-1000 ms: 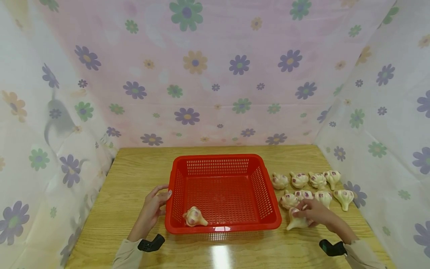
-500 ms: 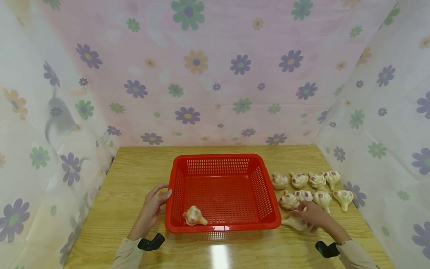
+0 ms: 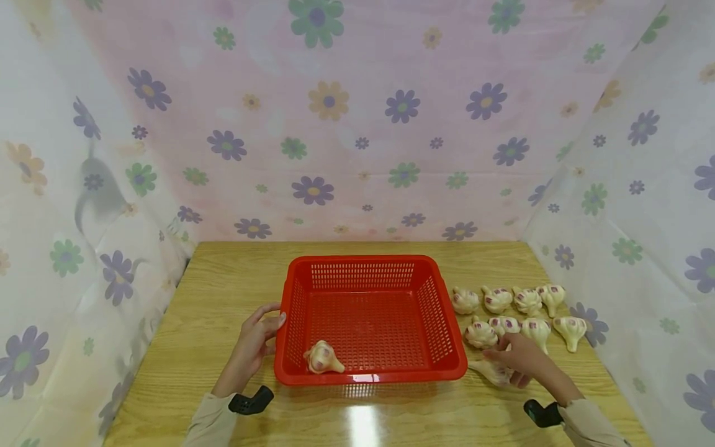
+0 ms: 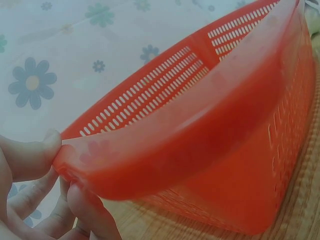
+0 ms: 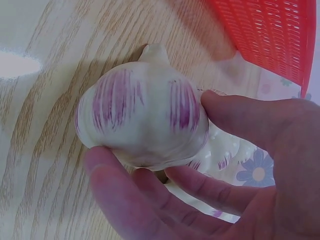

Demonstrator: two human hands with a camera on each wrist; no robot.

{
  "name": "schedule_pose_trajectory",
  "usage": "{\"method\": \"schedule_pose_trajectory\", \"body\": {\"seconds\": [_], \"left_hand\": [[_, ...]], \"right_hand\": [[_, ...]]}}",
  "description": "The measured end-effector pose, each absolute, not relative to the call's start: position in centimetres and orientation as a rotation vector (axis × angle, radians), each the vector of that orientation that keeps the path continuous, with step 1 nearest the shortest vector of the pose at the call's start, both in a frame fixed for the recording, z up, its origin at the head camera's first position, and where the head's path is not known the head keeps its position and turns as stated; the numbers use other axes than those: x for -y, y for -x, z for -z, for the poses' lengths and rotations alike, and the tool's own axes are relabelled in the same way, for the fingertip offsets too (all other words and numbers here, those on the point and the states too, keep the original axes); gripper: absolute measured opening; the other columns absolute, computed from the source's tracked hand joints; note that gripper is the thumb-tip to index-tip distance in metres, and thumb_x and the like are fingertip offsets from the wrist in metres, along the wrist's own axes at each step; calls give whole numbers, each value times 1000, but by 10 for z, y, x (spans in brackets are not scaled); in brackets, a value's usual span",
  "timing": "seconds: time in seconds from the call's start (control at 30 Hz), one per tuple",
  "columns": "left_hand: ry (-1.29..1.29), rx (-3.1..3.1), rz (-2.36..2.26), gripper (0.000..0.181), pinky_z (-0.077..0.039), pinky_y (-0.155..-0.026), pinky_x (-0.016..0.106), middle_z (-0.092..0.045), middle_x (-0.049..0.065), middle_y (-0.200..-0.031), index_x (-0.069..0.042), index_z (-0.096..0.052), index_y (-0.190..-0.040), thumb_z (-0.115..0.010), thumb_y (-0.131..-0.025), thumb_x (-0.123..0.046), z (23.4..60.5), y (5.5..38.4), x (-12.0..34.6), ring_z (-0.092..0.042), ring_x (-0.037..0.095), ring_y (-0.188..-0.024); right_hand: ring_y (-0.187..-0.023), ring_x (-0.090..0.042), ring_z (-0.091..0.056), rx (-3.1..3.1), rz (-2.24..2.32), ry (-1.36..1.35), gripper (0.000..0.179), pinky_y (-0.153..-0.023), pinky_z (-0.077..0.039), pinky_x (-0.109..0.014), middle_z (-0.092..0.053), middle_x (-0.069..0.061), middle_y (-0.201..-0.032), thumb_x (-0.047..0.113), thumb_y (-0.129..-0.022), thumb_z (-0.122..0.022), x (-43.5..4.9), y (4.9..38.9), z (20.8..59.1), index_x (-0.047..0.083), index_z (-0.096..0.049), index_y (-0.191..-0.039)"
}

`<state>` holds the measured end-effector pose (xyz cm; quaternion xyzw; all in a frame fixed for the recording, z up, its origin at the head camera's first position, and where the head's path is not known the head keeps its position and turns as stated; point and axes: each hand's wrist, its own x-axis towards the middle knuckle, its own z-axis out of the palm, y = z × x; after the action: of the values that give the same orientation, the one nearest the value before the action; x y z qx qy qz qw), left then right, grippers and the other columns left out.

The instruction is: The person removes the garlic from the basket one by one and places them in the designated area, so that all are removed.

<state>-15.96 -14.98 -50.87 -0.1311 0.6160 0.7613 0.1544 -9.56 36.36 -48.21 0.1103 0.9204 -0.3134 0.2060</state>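
Observation:
My left hand (image 3: 254,341) pinches the left rim of a red plastic basket (image 3: 368,377), its thumb over the edge and its fingers beneath, as the left wrist view shows. One garlic bulb (image 3: 322,357) lies inside, at the basket's near left corner. To the right of the basket, my right hand (image 3: 522,360) holds another garlic bulb (image 5: 142,115) between thumb and fingers, low at the tabletop. This bulb is white with purple streaks, and its stem points towards the basket in the head view. The hand partly covers it there.
Several more garlic bulbs (image 3: 527,300) sit in two rows right of the basket, just beyond my right hand. The wooden table (image 3: 223,273) is enclosed by flower-patterned cloth (image 3: 357,124) at the back and both sides.
The garlic bulb under my right hand has turned, its stem swinging round towards the basket. My right hand shifted slightly left early on. My left hand and the basket keep their places.

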Motion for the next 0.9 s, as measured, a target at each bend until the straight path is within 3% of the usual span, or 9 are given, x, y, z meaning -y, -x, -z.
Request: {"method": "schedule_pose_trajectory", "body": {"seconds": [0.27,0.6,0.9], "left_hand": [[389,-1782,-2166,47,-54,-65,38,-63,11,-103,-9,-49,-130,-67,-88,-21,509,160,149,-64,24,-88],[380,-1809,-2174,45,-55,-63,38,-64,9,-101,-10,-51,-127,-67,-87,-22,513,160,149,-64,24,-87],[418,-1772,-2180,45,-54,-63,39,-64,11,-101,-11,-52,-127,-68,-86,-21,511,161,149,-64,25,-88]], "right_hand": [[-47,-24,-59,-2564,866,-290,46,-46,-52,-39,-58,-9,-72,41,-84,-69,-363,94,478,-1,-51,-92],[-48,-20,-49,-2622,774,-214,40,-42,-47,-36,-49,-7,-61,37,-85,-68,-362,99,464,1,-52,-93],[-53,-23,-53,-2662,824,-46,36,-44,-48,-39,-55,-10,-65,34,-88,-65,-348,114,452,0,-56,-97]]}}
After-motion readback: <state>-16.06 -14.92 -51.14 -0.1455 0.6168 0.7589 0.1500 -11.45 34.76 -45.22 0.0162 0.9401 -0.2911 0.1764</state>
